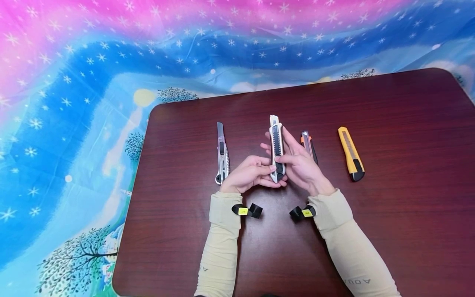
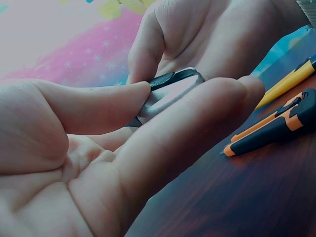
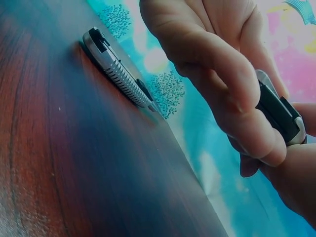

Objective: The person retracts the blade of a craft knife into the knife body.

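Both hands hold one silver and black utility knife (image 1: 276, 150) above the table, its blade end pointing away from me and a short bit of blade showing. My left hand (image 1: 250, 173) pinches the lower end between thumb and fingers; in the left wrist view the thumb presses the knife's (image 2: 170, 94) black part. The right hand (image 1: 302, 167) grips it from the right, thumb on the dark slider track and fingers behind the body. In the right wrist view the knife (image 3: 279, 111) is partly hidden by fingers.
On the dark red table (image 1: 178, 231) a grey and purple utility knife (image 1: 222, 159) lies left of the hands. An orange and black cutter (image 1: 308, 144) lies partly behind the right hand, and a yellow one (image 1: 350, 152) farther right. A patterned cloth (image 1: 111, 95) hangs behind.
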The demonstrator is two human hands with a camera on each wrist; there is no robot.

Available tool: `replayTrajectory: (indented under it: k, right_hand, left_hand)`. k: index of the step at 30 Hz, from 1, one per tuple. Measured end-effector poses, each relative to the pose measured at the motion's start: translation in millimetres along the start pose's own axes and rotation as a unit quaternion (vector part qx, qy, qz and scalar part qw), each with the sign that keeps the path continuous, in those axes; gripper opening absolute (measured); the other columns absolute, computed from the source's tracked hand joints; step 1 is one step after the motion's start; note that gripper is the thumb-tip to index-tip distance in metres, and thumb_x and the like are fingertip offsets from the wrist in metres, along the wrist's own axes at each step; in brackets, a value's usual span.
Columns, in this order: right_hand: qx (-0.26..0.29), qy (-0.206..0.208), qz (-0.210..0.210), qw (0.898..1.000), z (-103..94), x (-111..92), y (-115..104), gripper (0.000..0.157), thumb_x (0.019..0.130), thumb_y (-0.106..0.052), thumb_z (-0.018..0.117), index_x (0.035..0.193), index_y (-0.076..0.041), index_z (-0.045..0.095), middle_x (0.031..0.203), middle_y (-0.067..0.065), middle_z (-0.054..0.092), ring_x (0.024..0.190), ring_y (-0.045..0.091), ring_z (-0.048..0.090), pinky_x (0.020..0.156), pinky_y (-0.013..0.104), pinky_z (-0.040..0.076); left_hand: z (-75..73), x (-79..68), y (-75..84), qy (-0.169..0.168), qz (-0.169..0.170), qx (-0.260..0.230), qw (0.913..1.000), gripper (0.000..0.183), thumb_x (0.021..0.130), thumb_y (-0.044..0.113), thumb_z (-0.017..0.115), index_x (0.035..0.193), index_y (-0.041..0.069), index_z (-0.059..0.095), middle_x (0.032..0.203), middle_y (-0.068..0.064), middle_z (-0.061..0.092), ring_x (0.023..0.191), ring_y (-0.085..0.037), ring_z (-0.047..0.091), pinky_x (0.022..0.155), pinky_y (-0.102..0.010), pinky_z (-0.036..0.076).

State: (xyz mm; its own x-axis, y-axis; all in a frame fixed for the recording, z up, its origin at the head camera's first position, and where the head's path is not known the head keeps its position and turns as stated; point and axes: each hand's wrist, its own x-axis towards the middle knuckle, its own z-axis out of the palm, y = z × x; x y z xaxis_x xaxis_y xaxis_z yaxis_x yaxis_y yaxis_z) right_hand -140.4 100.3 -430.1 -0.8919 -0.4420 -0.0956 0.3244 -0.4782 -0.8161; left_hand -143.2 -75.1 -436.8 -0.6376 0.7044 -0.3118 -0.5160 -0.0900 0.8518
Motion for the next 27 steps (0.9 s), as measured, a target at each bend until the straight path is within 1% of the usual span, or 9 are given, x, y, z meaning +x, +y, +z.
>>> replayTrajectory:
  k: [4, 10, 14, 20, 24, 27]
  right_hand:
    - [-0.002, -0.005, -0.004, 1.0, 0.0, 0.3, 0.0, 0.089, 0.087, 0.022, 0.032, 0.156, -0.03, 0.008, 0.159, 0.007, 0.023, 0.133, 0.019, 0.044, 0.118, 0.033, 0.032]
    - [-0.011, -0.016, -0.008, 1.0, -0.6, -0.4, 0.1, 0.089, 0.088, 0.021, 0.033, 0.156, -0.031, 0.008, 0.159, 0.007, 0.023, 0.134, 0.019, 0.044, 0.116, 0.031, 0.033]
    - [-0.013, -0.019, -0.007, 1.0, -0.8, -0.5, 0.8, 0.091, 0.086, 0.021, 0.034, 0.155, -0.033, 0.008, 0.158, 0.006, 0.023, 0.134, 0.02, 0.043, 0.118, 0.035, 0.031]
    - [-0.008, -0.027, -0.002, 1.0, 0.3, -1.8, 1.5, 0.098, 0.083, 0.023, 0.033, 0.154, -0.038, 0.005, 0.16, 0.006, 0.018, 0.135, 0.021, 0.042, 0.116, 0.031, 0.034]
    - [-0.007, -0.028, -0.003, 1.0, 0.8, -2.3, 1.2, 0.098, 0.083, 0.024, 0.033, 0.154, -0.038, 0.005, 0.16, 0.006, 0.017, 0.134, 0.021, 0.043, 0.114, 0.031, 0.035]
    - [-0.011, -0.025, -0.002, 1.0, 1.1, -1.7, 1.7, 0.099, 0.083, 0.024, 0.033, 0.154, -0.038, 0.005, 0.16, 0.006, 0.018, 0.134, 0.021, 0.043, 0.115, 0.031, 0.035]
  left_hand:
    - [0.0, -0.1, 0.3, 0.001, 0.0, 0.001, 1.0, 0.033, 0.1, -0.002, 0.04, 0.129, -0.018, 0.046, 0.112, -0.044, 0.057, 0.086, -0.024, 0.071, 0.087, -0.04, 0.058]
    - [0.5, -0.7, 1.3, 0.0, 0.001, 0.002, 1.0, 0.034, 0.1, -0.002, 0.04, 0.129, -0.019, 0.046, 0.118, -0.05, 0.049, 0.086, -0.023, 0.071, 0.088, -0.04, 0.057]
    - [0.2, -1.4, 1.8, 0.003, -0.002, -0.001, 1.0, 0.033, 0.1, -0.002, 0.04, 0.128, -0.019, 0.045, 0.119, -0.051, 0.047, 0.085, -0.022, 0.072, 0.088, -0.041, 0.057]
    - [-1.3, -1.8, 1.6, 0.011, -0.001, 0.0, 0.9999, 0.032, 0.1, -0.001, 0.04, 0.126, -0.021, 0.047, 0.115, -0.048, 0.053, 0.084, -0.022, 0.072, 0.088, -0.042, 0.057]
    - [-1.8, -1.8, 1.4, 0.011, 0.0, -0.001, 0.9999, 0.032, 0.1, -0.001, 0.041, 0.125, -0.021, 0.047, 0.109, -0.043, 0.06, 0.084, -0.023, 0.072, 0.088, -0.041, 0.058]
    - [-1.7, -1.9, 1.5, 0.012, 0.0, -0.003, 0.9999, 0.032, 0.1, -0.001, 0.041, 0.125, -0.021, 0.047, 0.107, -0.04, 0.062, 0.084, -0.023, 0.072, 0.087, -0.041, 0.058]
